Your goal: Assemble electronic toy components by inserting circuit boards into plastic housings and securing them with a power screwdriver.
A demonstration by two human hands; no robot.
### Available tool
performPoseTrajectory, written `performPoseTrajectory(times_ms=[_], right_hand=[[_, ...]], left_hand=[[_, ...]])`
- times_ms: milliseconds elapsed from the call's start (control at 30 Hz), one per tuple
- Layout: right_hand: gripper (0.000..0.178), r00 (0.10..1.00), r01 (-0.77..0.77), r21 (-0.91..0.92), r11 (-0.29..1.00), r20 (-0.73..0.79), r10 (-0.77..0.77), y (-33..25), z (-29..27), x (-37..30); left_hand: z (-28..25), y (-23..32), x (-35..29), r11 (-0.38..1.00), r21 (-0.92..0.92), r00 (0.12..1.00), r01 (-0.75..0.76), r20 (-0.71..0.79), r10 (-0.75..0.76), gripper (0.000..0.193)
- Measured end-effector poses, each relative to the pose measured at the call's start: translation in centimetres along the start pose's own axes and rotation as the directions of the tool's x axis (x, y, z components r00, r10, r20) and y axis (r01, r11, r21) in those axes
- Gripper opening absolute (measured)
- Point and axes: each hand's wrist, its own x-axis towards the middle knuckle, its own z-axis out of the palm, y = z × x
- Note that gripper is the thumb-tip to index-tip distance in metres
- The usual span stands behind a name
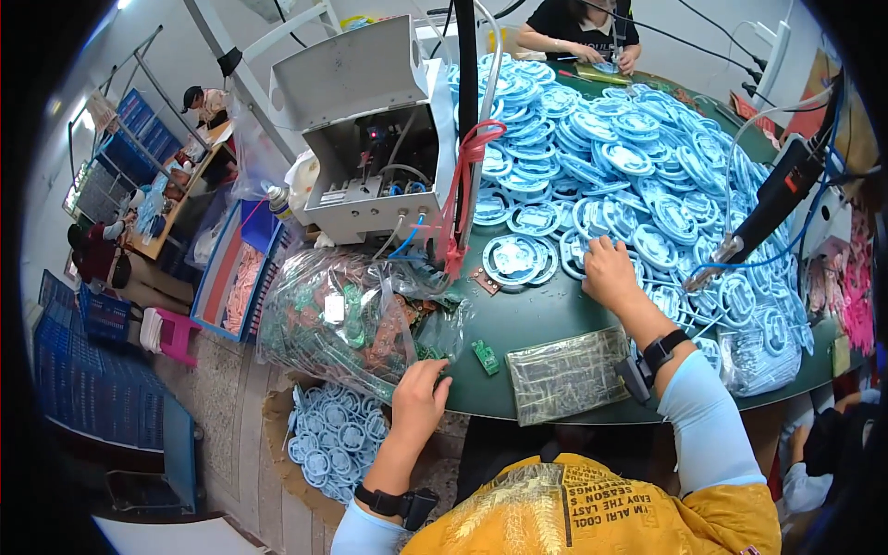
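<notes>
My left hand [421,393] pinched the clear plastic bag of green circuit boards [347,324] at the green table's [518,319] near-left edge; my right hand [606,268], fingers curled, touched the pale blue ring-shaped plastic housings [638,176] heaped mid-table, mostly unworked, I judged.

Green round table [536,319] carries heaped blue plastic rings [638,157].

The person wears a mustard-yellow top with black lettering across the front and what looks like a paler leaf pattern at the chest, though the view there is warped. Pale blue sleeves cover both forearms down to the wrists. Each wrist carries a black band with a small black box clipped to it. The left hand [419,400] and right hand [610,272] are bare.
</notes>
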Motion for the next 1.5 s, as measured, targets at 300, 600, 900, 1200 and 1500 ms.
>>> performPoseTrajectory(times_ms=[300, 600, 900, 1200, 1500], right_hand=[[0.025, 0.864, -0.304, 0.945, 0.125, 0.218, 0.454, -2.7, -6.0, -3.9], [0.032, 0.696, -0.437, 0.544, -0.716, 0.709, 0.114, -3.5, -8.1, -15.9], [0.033, 0.616, -0.558, 0.699, -0.447, 0.71, 0.342, -2.9, -7.2, -17.6], [0.033, 0.97, -0.218, 0.617, 0.756, 0.055, 0.236, -3.6, -8.2, -11.9], [0.045, 0.97, -0.235, 0.621, 0.748, 0.202, 0.137, -4.6, -11.9, -17.1]], left_hand=[[3.2, 0.4, 3.7, 0.861, 0.214, 0.887, -0.461, 0.115, 0.447, 0.02], [5.5, 6.2, 2.9, 0.697, -0.589, 0.901, 0.409, 0.383, -0.204, 0.015], [7.1, 7.6, 1.3, 0.951, -0.187, 0.943, 0.248, 0.273, -0.193, 0.018], [6.2, 7.5, 1.2, 0.957, -0.202, 0.946, -0.21, 0.204, 0.25, 0.021], [6.8, 8.0, 1.6, 0.935, -0.145, 0.904, -0.324, 0.245, 0.352, 0.019]])
